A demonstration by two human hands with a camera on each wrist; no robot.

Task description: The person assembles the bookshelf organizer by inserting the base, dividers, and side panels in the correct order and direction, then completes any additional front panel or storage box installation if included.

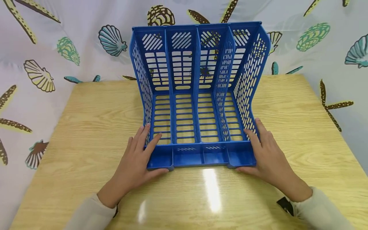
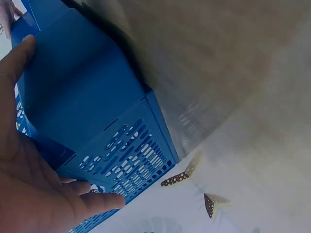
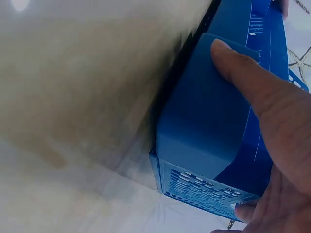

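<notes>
A blue plastic file rack (image 1: 188, 158) stands upright on the table, with tall perforated dividers and a row of small trays along its front. My left hand (image 1: 136, 159) grips the front left corner. In the left wrist view its thumb (image 2: 22, 53) presses the tray's front face, and its fingers (image 2: 102, 201) reach the perforated side wall. At the opposite corner my right hand (image 1: 270, 159) holds on likewise, its thumb (image 3: 238, 63) against the tray front in the right wrist view. The slots between the dividers hold nothing.
The wooden table (image 1: 95, 127) extends to both sides of the rack and in front of it. Behind and beside it hangs a white cloth (image 1: 86, 19) printed with shells and starfish. Light reflects off the tabletop near the front.
</notes>
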